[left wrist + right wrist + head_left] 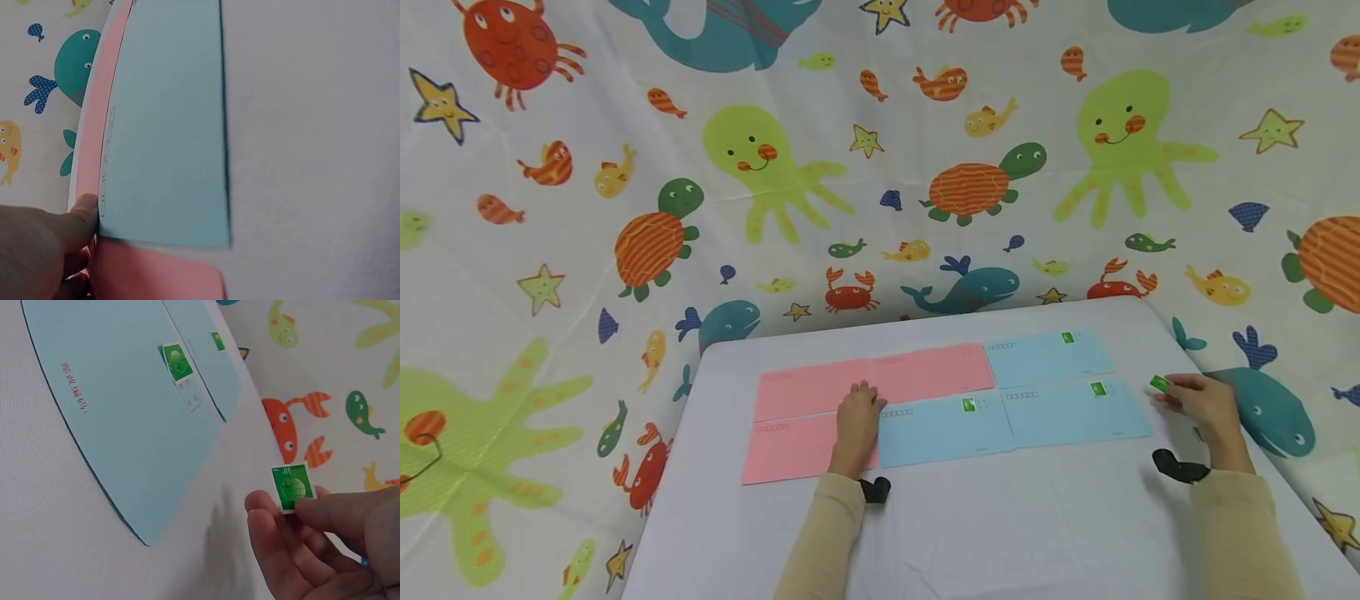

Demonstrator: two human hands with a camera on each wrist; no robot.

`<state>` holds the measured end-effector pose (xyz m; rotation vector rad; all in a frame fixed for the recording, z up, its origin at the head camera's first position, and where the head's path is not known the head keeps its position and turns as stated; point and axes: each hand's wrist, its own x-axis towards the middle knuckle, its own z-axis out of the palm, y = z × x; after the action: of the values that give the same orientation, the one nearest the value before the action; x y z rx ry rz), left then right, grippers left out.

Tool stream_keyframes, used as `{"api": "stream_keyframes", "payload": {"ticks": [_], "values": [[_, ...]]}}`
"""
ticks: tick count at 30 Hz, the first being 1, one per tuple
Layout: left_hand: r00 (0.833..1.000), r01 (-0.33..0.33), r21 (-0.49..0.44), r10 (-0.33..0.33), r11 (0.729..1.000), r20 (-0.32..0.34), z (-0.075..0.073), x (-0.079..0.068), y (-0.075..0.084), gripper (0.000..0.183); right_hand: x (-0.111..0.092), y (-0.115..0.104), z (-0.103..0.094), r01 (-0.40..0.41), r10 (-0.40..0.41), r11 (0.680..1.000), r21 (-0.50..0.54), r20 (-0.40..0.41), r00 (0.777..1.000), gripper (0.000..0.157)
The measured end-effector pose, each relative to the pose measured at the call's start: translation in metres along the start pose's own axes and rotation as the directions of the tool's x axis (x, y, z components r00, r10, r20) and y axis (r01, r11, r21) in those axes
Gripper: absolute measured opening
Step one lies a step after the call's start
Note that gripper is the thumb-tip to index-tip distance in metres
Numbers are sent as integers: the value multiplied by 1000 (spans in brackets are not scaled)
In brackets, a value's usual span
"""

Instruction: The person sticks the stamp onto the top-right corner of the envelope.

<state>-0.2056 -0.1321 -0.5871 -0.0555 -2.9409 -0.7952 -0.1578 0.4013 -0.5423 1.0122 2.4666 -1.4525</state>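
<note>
My right hand [1206,408] pinches a small green postage stamp [292,487] between thumb and fingers, held up to the right of the blue envelopes. In the right wrist view the stamp's printed face shows. My left hand [857,423] rests over the pink envelopes, its thumb at the left end of the front middle blue envelope [943,437]. Further blue envelopes lie at front right [1075,417] and back right [1037,362]. Each blue one bears a green stamp near its upper right. Pink envelopes lie at back left [808,392], back middle [932,375] and front left [786,454].
The envelopes form two rows on a white-covered table [1000,525]. Behind and beside it hangs a cloth [865,225] printed with sea animals. A small green piece [1197,433] shows on the table by my right wrist.
</note>
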Motion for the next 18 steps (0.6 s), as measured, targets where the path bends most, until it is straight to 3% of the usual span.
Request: {"api": "stream_keyframes", "payload": {"ticks": [18], "values": [[1000,13,-4,-13,1000,17,-2,1,0,33,-7,-5,11,111,-111,991,-71,10,994,53]]}}
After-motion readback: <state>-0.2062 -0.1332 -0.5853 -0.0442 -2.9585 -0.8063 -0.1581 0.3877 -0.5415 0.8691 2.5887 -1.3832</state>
